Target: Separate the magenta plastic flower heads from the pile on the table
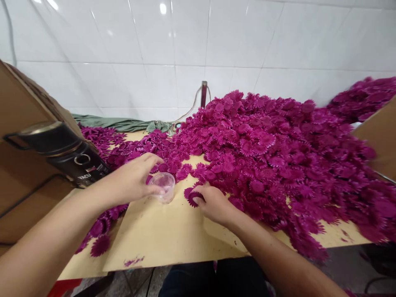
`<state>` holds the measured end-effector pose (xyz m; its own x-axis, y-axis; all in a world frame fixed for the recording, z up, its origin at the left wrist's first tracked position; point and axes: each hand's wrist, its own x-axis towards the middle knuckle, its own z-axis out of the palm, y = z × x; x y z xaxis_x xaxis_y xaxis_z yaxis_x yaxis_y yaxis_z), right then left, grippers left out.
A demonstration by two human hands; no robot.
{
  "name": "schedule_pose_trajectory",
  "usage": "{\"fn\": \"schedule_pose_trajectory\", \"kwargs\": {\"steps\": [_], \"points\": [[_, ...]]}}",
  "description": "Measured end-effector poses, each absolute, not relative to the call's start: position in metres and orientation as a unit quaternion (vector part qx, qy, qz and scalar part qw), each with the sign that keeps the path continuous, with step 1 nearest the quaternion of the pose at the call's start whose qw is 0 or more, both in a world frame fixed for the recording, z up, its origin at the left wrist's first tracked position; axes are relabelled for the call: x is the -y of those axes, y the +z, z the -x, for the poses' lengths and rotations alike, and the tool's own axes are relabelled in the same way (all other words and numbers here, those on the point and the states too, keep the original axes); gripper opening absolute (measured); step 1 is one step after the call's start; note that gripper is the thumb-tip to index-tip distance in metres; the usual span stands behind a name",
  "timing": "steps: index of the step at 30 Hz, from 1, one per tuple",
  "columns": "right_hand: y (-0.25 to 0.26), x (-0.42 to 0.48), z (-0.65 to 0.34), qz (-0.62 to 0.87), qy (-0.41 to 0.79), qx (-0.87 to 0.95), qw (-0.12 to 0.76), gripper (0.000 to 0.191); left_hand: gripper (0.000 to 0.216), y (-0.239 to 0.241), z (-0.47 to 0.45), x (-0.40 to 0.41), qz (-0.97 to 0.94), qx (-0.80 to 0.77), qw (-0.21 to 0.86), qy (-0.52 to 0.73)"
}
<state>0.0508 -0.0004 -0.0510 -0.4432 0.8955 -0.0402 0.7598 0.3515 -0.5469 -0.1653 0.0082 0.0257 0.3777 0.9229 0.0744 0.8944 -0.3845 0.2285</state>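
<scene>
My left hand (136, 177) is at a small clear plastic cup (167, 192) on the tan board. Its thumb overlaps the cup's left side in view. The other fingers reach over the back, apart from the thumb, with a gap above the rim. Whether the thumb presses on the cup I cannot tell. Just right of the cup, my right hand (213, 202) pinches a magenta flower head (188, 197) with a jagged petal edge between thumb and fingers. Its underside is partly hidden by the fingers.
A large heap of magenta flower heads (262, 152) covers the right and back of the board (161, 239). A black vacuum flask (74, 152) leans at left beside cardboard (24, 107). Green cloth (120, 122) lies along the white tiled wall (154, 37). Another cardboard box (379, 140) stands at right.
</scene>
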Motion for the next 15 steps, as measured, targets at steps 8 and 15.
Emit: {"fn": "schedule_pose_trajectory", "kwargs": {"steps": [8,15], "points": [[-0.026,-0.005,-0.043,0.48,0.172,0.837,0.201,0.015,0.066,-0.05,0.168,0.02,-0.732,-0.612,0.151,0.259],[-0.018,-0.028,-0.006,0.481,0.333,0.789,0.186,0.056,0.067,-0.05,0.139,0.04,-0.78,-0.526,0.02,0.339]]}}
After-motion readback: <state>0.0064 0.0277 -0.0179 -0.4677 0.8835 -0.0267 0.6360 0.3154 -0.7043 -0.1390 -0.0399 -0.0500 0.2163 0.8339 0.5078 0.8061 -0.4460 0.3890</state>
